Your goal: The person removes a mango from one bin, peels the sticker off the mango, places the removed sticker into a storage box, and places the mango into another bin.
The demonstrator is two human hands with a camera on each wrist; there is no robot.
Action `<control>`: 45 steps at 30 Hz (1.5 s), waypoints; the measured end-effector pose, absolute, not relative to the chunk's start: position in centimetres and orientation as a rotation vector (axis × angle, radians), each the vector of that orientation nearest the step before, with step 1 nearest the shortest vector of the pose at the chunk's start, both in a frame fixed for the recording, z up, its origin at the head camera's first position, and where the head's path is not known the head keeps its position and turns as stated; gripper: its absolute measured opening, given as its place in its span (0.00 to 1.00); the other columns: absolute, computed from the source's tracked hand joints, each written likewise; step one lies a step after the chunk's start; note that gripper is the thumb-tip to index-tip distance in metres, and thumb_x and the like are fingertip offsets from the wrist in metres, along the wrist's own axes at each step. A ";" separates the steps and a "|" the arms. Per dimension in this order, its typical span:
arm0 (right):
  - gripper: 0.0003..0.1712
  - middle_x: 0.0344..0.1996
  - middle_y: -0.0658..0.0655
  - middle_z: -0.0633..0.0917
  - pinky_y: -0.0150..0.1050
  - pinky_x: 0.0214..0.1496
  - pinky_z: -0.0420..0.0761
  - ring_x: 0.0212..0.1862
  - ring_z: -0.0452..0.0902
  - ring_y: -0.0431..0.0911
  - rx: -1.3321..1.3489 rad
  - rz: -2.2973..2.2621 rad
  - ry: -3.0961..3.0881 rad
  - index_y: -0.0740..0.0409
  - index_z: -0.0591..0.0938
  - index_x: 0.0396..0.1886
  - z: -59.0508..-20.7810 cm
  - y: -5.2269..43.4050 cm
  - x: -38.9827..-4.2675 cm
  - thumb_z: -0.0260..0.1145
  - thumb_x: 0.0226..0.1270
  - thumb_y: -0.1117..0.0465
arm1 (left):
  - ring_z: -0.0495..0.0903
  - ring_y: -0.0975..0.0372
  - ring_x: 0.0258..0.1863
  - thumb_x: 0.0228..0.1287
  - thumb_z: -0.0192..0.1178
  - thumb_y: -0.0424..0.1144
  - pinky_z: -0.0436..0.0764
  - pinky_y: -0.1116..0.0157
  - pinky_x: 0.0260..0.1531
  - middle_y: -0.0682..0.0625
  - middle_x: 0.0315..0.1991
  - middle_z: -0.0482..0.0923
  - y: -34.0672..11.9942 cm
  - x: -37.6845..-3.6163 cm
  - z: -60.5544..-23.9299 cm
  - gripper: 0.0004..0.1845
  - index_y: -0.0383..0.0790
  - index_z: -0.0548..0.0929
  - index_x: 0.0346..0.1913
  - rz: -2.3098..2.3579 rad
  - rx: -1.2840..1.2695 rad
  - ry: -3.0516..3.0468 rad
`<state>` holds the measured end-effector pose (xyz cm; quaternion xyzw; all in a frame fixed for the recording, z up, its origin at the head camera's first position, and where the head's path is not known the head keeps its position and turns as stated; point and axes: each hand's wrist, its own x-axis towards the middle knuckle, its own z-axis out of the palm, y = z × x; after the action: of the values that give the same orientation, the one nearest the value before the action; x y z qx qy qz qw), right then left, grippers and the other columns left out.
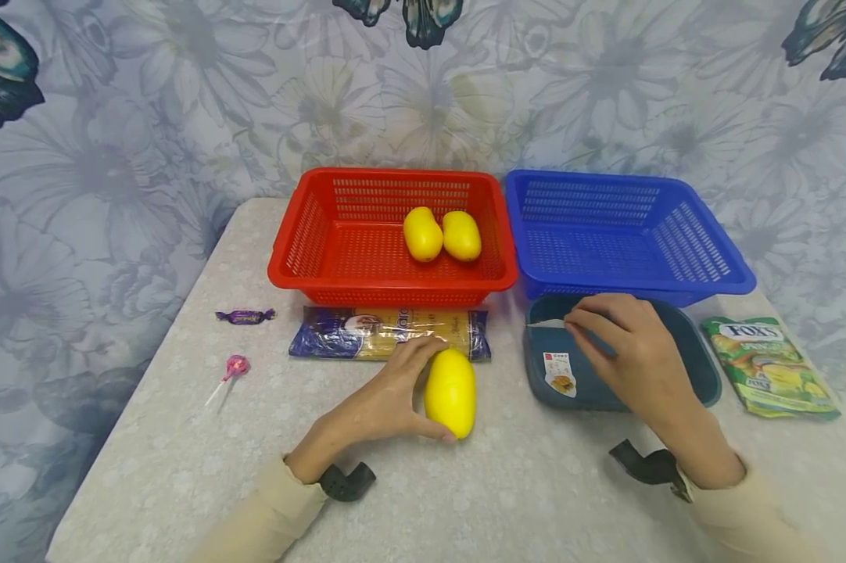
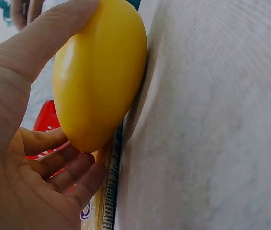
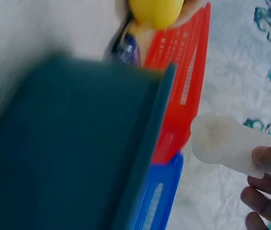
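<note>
In the head view, my left hand (image 1: 384, 403) holds a yellow mango (image 1: 453, 395) at the table, thumb at its near end and fingers at its far end. The left wrist view shows the mango (image 2: 102, 72) large, with the thumb along one side. Over a dark teal tub (image 1: 599, 391), my right hand (image 1: 634, 356) pinches a thin white paper label (image 1: 551, 323) between thumb and finger. The label (image 3: 221, 141) looks rounded at one end in the right wrist view. A sticker with a food picture (image 1: 559, 374) shows on the tub.
Behind stand a red basket (image 1: 395, 295) holding two more mangoes (image 1: 461, 236) and a blue basket (image 1: 641, 285). A pasta packet (image 1: 388, 332) lies before the red one. Left are a wrapped candy (image 1: 245, 317) and a lollipop (image 1: 237, 365); right, a green FOX'S bag (image 1: 768, 367).
</note>
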<state>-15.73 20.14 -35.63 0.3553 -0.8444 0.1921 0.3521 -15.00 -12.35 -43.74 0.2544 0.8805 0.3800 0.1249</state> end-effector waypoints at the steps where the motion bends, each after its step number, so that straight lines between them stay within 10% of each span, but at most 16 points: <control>1: 0.23 0.32 0.59 0.83 0.42 0.37 0.73 0.35 0.77 0.53 0.890 0.491 -2.193 0.65 0.89 0.36 -35.8 20.7 -15.6 0.58 0.77 0.51 | 0.54 0.59 0.73 0.36 0.80 0.66 0.65 0.48 0.67 0.54 0.77 0.50 -12.4 -15.0 -43.7 0.64 0.53 0.57 0.78 1.108 0.736 2.562; 10: 0.26 0.32 0.57 0.85 0.32 0.26 0.70 0.29 0.78 0.47 0.756 0.467 -2.252 0.64 0.88 0.36 -37.3 24.5 -14.8 0.56 0.77 0.47 | 0.54 0.60 0.72 0.37 0.79 0.66 0.66 0.47 0.67 0.56 0.77 0.50 -12.4 -15.0 -43.8 0.64 0.54 0.58 0.78 1.123 0.761 2.557; 23: 0.15 0.34 0.57 0.83 0.36 0.23 0.71 0.29 0.82 0.48 0.728 0.446 -2.342 0.64 0.88 0.41 -39.0 26.7 -14.4 0.69 0.50 0.71 | 0.52 0.58 0.74 0.37 0.79 0.65 0.65 0.45 0.66 0.55 0.77 0.49 -12.3 -15.0 -43.9 0.64 0.54 0.57 0.78 1.128 0.774 2.569; 45: 0.13 0.39 0.57 0.85 0.43 0.38 0.75 0.39 0.81 0.52 0.878 0.471 -2.361 0.62 0.87 0.43 -36.7 25.7 -15.8 0.62 0.65 0.60 | 0.52 0.58 0.74 0.37 0.79 0.65 0.64 0.46 0.67 0.54 0.77 0.49 -12.3 -15.0 -43.7 0.64 0.53 0.57 0.79 1.119 0.772 2.557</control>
<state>-15.83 25.66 -36.67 0.3284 -0.8830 0.1762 0.2854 -14.99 -12.34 -43.74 0.2647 0.8763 0.3836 0.1223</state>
